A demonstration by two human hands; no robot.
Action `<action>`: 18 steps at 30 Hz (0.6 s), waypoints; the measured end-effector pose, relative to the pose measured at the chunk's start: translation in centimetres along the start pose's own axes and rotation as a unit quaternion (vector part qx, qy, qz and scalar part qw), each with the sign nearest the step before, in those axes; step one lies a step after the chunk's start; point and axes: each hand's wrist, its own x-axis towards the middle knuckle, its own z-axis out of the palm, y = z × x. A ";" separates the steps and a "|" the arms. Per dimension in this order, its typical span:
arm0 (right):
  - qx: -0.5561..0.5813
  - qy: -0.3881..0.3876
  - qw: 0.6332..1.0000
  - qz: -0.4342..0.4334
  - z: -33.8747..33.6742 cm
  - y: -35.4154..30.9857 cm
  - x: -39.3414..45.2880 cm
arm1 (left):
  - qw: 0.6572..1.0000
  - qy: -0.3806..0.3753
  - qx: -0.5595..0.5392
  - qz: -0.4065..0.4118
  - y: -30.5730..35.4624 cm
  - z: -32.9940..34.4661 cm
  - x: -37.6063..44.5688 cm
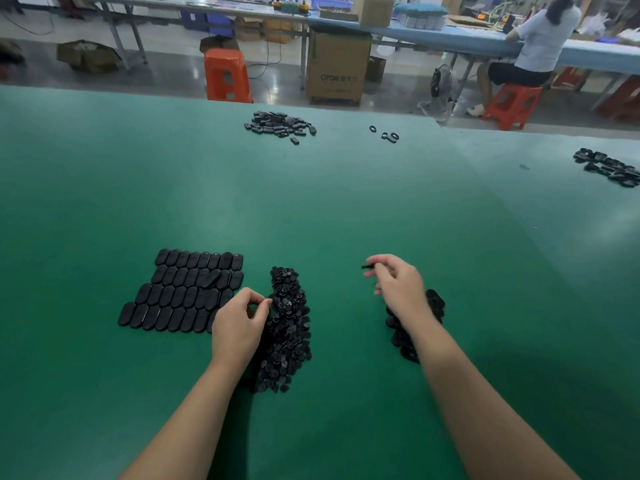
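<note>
Pickup step, I'd say: right hand pinches one small black piece at its fingertips. Left hand fingers curl, pinching the loose-parts pile right beside them. Next move probably needs mating parts squarely. Counts: two piles, second pile under the right wrist; shells left of the left fingers, four rows, roughly eight each.

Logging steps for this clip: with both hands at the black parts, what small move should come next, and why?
Probably the left hand lifts one part from the middle pile and brings it to the right hand. Its fingertips are curled at the pile's edge, and the right hand pinches a black piece raised off the table, apparently ready for joining.
</note>
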 end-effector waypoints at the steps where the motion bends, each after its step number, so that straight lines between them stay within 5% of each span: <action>1: 0.031 -0.030 0.999 -0.002 1.1 -0.3 -0.9 | 1.000 0.000 0.001 0.002 0.0 0.0 0.0; 5: 0.073 -0.086 0.994 -0.003 5.1 0.1 -3.6 | 1.000 0.001 0.010 0.022 0.1 -0.1 0.0; 18: 0.149 -0.032 0.988 0.027 7.9 2.2 -5.5 | 0.999 0.008 0.023 0.040 -0.2 0.1 -0.1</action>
